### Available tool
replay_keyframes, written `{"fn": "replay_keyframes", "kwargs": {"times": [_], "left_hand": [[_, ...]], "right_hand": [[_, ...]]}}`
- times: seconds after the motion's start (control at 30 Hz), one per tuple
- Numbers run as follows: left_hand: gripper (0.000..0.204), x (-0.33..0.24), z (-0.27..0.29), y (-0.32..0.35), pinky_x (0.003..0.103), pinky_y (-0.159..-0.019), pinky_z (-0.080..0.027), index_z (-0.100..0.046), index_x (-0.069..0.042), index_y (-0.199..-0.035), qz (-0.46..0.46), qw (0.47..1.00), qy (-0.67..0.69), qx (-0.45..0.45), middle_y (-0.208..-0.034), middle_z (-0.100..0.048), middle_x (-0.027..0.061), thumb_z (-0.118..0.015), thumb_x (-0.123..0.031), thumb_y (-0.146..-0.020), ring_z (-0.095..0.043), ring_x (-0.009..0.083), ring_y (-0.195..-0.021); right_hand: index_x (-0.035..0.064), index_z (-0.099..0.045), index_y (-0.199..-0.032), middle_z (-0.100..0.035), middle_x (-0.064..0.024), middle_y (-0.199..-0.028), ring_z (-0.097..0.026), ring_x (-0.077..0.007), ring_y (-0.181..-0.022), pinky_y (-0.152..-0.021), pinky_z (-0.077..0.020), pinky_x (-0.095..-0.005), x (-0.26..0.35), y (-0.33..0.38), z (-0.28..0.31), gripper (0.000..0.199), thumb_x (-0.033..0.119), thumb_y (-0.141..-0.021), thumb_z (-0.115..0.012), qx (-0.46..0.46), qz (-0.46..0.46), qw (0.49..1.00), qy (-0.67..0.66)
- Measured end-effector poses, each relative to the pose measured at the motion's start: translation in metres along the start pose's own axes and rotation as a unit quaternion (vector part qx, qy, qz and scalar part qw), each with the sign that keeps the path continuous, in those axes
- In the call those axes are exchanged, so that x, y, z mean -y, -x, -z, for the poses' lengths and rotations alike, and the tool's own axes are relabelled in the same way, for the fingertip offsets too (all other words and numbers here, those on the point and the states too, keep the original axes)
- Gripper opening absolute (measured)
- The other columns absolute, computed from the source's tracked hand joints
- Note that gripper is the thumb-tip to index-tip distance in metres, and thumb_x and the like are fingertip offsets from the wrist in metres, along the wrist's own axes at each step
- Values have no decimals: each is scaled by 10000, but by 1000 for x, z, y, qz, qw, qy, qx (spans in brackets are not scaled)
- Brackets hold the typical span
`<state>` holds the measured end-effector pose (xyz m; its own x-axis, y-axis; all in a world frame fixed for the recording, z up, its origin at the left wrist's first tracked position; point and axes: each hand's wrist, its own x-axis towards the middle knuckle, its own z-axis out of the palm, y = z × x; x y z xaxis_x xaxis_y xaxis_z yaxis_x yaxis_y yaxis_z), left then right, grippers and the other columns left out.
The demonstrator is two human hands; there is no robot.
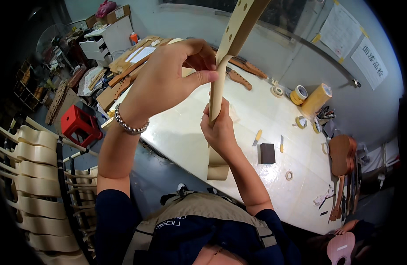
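Note:
A pale cream, unfinished ukulele [216, 95] stands up in front of me, its headstock with peg holes at the top. My right hand [219, 128] is wrapped round the neck below its middle. Higher up, my left hand [170, 73] is bent toward the neck just under the headstock, thumb tip on its edge and curled fingers against its far side. Below my right hand, part of a curved cream body [218, 171] shows over the table edge; my right hand and forearm hide how it joins the neck.
On the white table [181, 132] lie a dark sanding block [267, 153], small yellow-handled blades [257, 138], tape rolls [277, 91] and brown necks [239, 79]. A brown ukulele [342, 155] leans at right, near another person's hand [345, 228]. Racked cream bodies [37, 185] and a red stool [81, 123] stand left.

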<state>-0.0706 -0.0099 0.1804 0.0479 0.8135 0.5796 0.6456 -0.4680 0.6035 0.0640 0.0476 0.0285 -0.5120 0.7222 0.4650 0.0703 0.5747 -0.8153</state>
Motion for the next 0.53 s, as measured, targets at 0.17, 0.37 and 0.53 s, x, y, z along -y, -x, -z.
{"fn": "replay_keyframes", "kwargs": {"times": [0.17, 0.37, 0.53], "left_hand": [[219, 2, 1, 3, 270, -772, -468, -573, 15, -894, -7, 997, -69, -20, -812, -606, 65, -703, -91, -752, -598, 138, -782], [131, 35, -30, 33, 338, -774, -473, -515, -32, -810, -180, 940, -184, -223, -921, -596, 113, -637, -7, -770, -601, 264, -902], [99, 39, -53, 98, 507, -1027, -289, -461, -93, -869, -142, 980, -61, -126, -1089, -603, 162, -560, -93, -867, -536, 372, -1112]], "right_hand": [[43, -241, -1301, -535, -185, -940, -581, -318, -800, -704, -457, -387, 1, -5, -1, 560, 106, -840, -552, 29, -27, 999, -31], [-20, -250, -1299, -449, -87, -935, -475, -170, -805, -728, -416, -310, -11, -14, -4, 748, 605, -888, -275, 50, 78, 990, -107], [-11, -225, -1345, -438, -148, -1071, -494, -200, -829, -749, -417, -338, -42, -38, 7, 849, 680, -857, -147, 38, 73, 988, -129]]}}
